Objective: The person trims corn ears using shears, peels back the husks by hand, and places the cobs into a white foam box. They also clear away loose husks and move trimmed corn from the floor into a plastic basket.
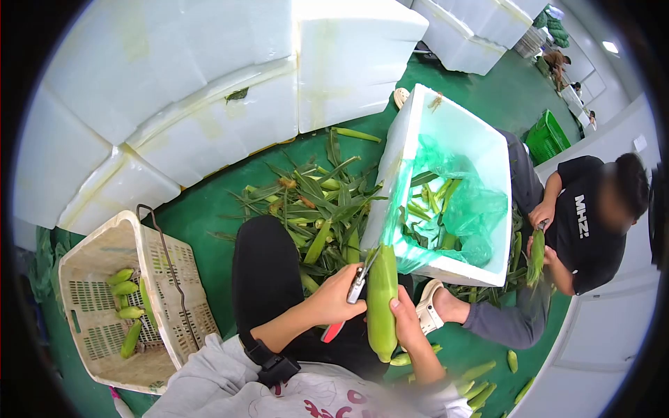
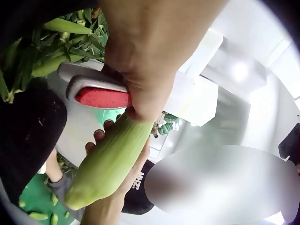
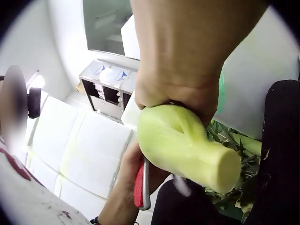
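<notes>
In the head view my left hand grips a pair of pruning shears with red-and-grey handles. Their metal blades lie against the upper part of a green ear of corn, near its stalk end. My right hand holds that ear from the right side, rounded tip down toward my lap. The left wrist view shows the red shear handle below my left palm, and right fingertips curled round the husk. The right wrist view shows the cut stalk end of the ear close up.
A pale plastic basket with several ears stands at left. Husks and leaves pile up in front of me, beside a white foam box lined with green plastic. At right, another person works on corn; loose ears lie below.
</notes>
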